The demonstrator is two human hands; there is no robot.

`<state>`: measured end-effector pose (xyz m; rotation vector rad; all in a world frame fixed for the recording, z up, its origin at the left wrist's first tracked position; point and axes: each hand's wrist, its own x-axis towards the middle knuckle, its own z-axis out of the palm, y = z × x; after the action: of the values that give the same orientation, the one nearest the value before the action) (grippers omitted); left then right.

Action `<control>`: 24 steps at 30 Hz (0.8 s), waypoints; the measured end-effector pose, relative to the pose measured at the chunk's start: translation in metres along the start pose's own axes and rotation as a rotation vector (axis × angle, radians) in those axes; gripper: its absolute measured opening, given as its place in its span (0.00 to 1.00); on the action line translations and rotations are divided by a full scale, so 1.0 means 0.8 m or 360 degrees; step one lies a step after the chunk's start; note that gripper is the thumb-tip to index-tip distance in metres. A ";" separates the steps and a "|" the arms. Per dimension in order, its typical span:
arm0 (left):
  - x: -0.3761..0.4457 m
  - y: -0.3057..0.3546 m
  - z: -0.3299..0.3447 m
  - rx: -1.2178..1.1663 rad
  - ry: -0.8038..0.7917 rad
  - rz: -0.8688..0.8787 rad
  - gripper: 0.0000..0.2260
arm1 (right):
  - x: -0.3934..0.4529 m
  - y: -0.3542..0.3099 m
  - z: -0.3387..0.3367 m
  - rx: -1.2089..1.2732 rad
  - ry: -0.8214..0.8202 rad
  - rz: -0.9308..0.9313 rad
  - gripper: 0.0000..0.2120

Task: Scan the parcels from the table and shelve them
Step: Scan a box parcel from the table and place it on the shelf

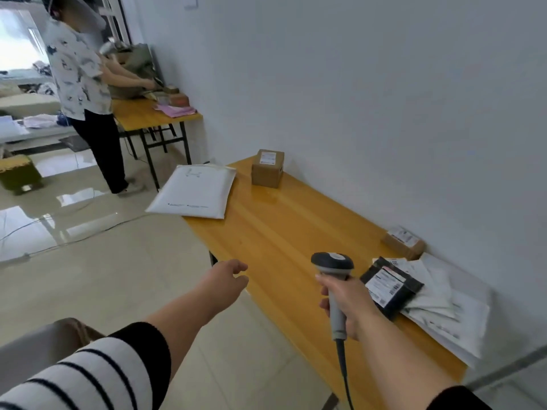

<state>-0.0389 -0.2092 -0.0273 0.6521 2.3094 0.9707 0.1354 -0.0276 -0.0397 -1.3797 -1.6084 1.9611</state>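
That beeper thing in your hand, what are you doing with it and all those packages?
The right hand grips a barcode scanner over the wooden table. The left hand reaches forward, holding nothing, toward the white padded mailer hanging over the table's far edge. A black parcel lies on white mailers nearby, and two cardboard boxes sit by the wall.

A white padded mailer (pixel 192 192) overhangs the worktop's (pixel 284 226) far corner beside an upright brown box (pixel 267 168); a black labelled pouch (pixel 390 287) tops grey mailers (pixel 444 315); another small box (pixel 404 241) lies by the wall.
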 end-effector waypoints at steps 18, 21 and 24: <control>0.381 0.040 -0.089 0.0020 -0.0050 -0.0266 0.19 | 0.309 -0.173 0.114 0.0054 -0.0134 0.0092 0.11; 0.440 0.048 -0.093 0.0038 -0.0079 -0.0290 0.20 | 0.348 -0.191 0.125 0.0092 -0.0089 0.0098 0.10; 0.510 0.061 -0.086 0.0077 -0.0153 -0.0222 0.21 | 0.394 -0.207 0.137 0.0173 0.0020 0.0115 0.12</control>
<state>-0.3718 0.0375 -0.0695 0.5368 2.2661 0.8047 -0.1719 0.1821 -0.0603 -1.4231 -1.4428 2.0436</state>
